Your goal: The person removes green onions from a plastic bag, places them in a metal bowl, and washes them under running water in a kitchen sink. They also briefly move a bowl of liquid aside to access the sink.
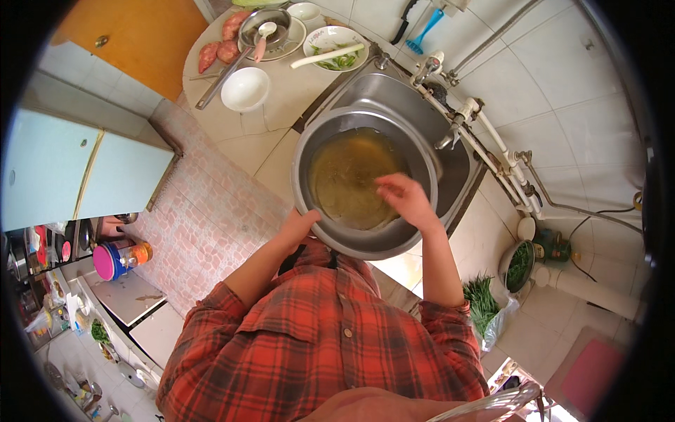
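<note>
Before me is a wide round metal basin (364, 240) of cloudy yellowish liquid (353, 179), tilted over the near side of the steel sink (448, 163). My left hand (301, 224) grips its rim at the lower left, thumb on top. My right hand (405, 199) is over the right part of the basin, above or just at the liquid. Its fingers are loosely bent and somewhat blurred, and no object shows in them. Whether the fingertips touch the liquid is unclear.
Taps (448, 132) and pipes line the tiled wall behind the sink. On the counter at upper left are a white bowl (246, 89), a long-handled metal pan (266, 26), sweet potatoes (209, 57) and a plate with greens (337, 39). Leafy greens (481, 300) lie at right.
</note>
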Tool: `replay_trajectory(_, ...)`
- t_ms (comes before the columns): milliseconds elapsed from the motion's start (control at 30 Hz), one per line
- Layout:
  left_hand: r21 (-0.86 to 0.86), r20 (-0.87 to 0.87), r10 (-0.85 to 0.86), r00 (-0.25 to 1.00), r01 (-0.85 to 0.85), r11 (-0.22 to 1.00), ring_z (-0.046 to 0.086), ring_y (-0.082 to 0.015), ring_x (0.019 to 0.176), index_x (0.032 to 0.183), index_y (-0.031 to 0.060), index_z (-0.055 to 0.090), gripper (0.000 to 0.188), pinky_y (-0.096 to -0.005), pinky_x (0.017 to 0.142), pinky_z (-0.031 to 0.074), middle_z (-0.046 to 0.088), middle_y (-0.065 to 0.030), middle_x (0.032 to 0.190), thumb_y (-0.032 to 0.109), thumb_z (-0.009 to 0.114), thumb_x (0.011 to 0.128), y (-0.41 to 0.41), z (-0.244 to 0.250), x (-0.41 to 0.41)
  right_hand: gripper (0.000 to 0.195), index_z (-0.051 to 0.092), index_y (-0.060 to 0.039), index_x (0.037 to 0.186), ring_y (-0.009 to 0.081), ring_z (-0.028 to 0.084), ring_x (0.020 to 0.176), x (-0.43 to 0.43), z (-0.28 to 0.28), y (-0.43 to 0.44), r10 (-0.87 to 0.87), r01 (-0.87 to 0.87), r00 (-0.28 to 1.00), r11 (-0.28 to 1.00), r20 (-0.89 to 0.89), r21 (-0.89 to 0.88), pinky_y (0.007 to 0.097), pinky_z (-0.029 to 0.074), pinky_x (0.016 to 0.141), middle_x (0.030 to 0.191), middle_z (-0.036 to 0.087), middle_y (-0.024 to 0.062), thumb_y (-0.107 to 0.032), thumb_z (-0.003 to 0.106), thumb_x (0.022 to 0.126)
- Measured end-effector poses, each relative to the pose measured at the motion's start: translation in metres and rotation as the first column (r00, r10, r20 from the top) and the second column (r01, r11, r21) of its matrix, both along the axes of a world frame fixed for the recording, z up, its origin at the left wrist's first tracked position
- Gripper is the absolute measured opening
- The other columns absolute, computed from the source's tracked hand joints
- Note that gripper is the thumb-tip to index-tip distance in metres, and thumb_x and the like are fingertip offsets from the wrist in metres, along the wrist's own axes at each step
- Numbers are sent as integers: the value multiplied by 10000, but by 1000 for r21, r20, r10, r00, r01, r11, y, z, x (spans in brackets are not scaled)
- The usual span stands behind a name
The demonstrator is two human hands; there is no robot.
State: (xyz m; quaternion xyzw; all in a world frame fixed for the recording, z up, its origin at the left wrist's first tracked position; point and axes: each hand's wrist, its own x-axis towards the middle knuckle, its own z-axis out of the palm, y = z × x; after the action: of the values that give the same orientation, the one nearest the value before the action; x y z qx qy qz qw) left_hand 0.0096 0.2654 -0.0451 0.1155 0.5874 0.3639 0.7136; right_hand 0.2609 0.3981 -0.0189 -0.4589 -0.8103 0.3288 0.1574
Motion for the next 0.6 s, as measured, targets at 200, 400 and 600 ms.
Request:
replay_trajectory(200,1,-162,-170,972,173,985,646,-277,758,1204,-25,400,533,-383,520,559,599,-172,969,254,563,780,11,19,-7,381,551,-46,1112,306,575,929,77,-50,13,-579,512,734,815,355,271,394,478,789,986,607,167,-189,664,777)
replay_trajectory(400,243,-305,-16,952,95,965,641,-241,615,1159,-52,425,449,-342,439,536,609,-160,838,170,525,782,32,34,-1,340,580,45,1057,230,598,783,107,-98,12,-749,610,644,626,-157,-486,348,475,727,877,631,129,-140,645,779)
replay_trajectory(600,280,-285,-52,957,135,951,628,-233,548,1129,-41,439,359,-338,436,535,610,-150,791,111,480,806,78,27,14,290,591,66,1029,201,592,779,124,-68,-7,-900,619,400,404,-173,-673,334,473,686,880,629,114,-88,613,786)
